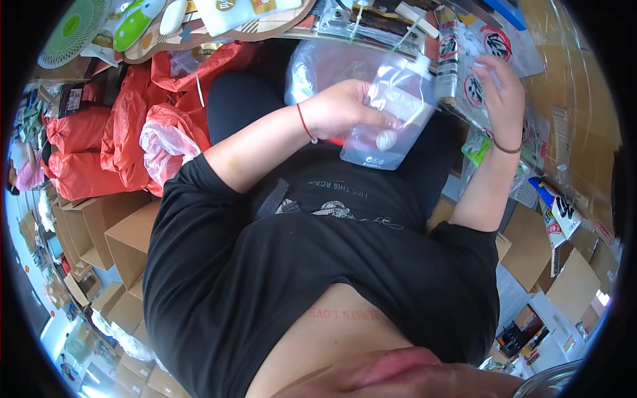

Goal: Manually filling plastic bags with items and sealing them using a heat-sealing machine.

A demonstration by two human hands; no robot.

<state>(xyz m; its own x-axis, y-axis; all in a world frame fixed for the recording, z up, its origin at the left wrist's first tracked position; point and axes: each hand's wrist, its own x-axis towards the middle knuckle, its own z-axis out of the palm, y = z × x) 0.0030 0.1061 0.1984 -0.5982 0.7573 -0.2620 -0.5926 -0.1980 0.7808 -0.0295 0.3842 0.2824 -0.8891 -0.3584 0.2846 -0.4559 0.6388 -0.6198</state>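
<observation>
My left hand [348,109] is closed on a translucent spout pouch [405,96], its thumb lying across the front. The pouch tilts, with its spout at the upper right and its printed base near my shirt. A round whitish piece [386,139] shows on the pouch just below my thumb; whether it is on or inside the pouch I cannot tell. My right hand [502,89] is raised at the right with its fingers bent and apart, holding nothing I can see. Its fingertips are beside small white pieces [468,45] on white packages with red and black print [474,89].
A clear plastic bag [308,66] sits behind the pouch. Red plastic bags [126,132] crowd the left, above cardboard boxes [129,235]. At the far left of the tabletop are a green basket [73,30] and a green spotted item [138,25]. A blue-and-white packet [561,205] lies right.
</observation>
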